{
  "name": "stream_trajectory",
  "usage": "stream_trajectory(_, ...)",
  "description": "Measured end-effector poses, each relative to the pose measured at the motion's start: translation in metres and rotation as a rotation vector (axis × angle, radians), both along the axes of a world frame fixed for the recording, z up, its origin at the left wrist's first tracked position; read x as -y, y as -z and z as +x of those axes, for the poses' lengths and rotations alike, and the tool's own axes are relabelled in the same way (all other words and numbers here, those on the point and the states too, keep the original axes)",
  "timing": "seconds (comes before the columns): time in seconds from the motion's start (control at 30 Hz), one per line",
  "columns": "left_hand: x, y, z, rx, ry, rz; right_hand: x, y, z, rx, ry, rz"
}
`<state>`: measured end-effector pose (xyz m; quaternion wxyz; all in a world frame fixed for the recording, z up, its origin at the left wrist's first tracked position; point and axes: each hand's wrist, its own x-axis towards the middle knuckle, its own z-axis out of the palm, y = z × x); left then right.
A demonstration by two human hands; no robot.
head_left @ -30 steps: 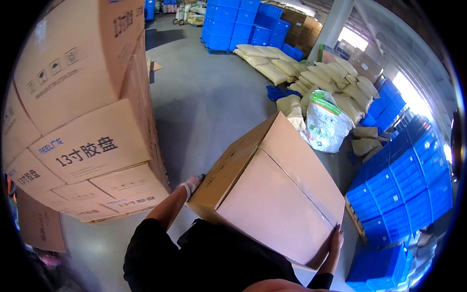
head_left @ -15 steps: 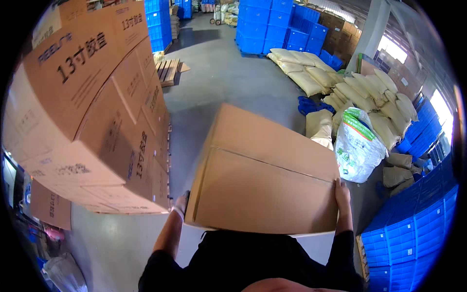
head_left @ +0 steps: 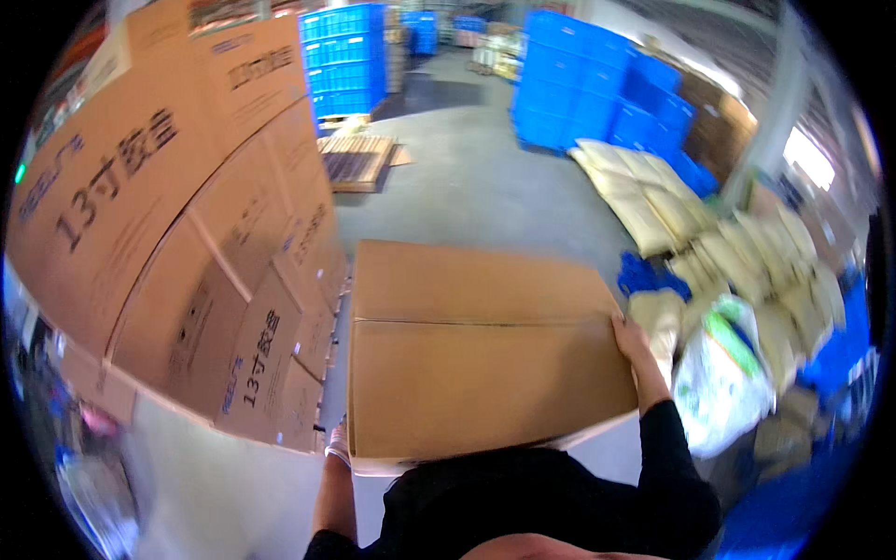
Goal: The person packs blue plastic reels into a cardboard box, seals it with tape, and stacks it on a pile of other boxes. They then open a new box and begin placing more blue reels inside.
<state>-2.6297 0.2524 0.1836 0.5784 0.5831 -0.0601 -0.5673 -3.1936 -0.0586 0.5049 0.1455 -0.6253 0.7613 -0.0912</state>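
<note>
Right hand (head_left: 633, 343) clasping right edge of large plain brown cardboard carton (head_left: 481, 350); left hand (head_left: 338, 441) gripping lower left corner from beneath, fingers mostly hidden. Carton riding flat at chest, likely spreading its weight. Stacked printed brown cartons (head_left: 187, 243) standing at nine o'clock, blue plastic crates (head_left: 597, 89) at one o'clock.

The box (head_left: 476, 350) is plain tan cardboard with a dark seam line across its top. The stacked boxes (head_left: 177, 233) are tan with dark printing. The crates (head_left: 597, 93) are bright blue. The sacks (head_left: 672, 215) are pale yellow-beige, one bag (head_left: 723, 373) white with green. The floor (head_left: 467, 187) is grey; the sleeve (head_left: 672, 467) is black.
</note>
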Motion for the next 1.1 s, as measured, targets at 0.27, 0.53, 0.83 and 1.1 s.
stream_trajectory(0.27, -0.041, 0.084, -0.073, 0.360, -0.232, 0.146, 0.207, 0.041, 0.110, -0.141, -0.432, 0.197)
stream_trajectory(0.53, -0.085, 0.069, -0.341, 0.636, 0.289, 0.848, 0.288, 0.160, 0.164, -0.398, -0.824, 0.441)
stream_trajectory(0.83, 0.040, 0.011, -0.287, 0.554, -0.469, 0.412, 0.333, 0.019, 0.265, -0.138, -1.079, 0.217)
stream_trajectory(1.1, 0.182, -0.380, -0.145, 0.525, -0.829, -0.542, 0.265, -0.553, 0.302, 0.546, -1.219, -1.200)
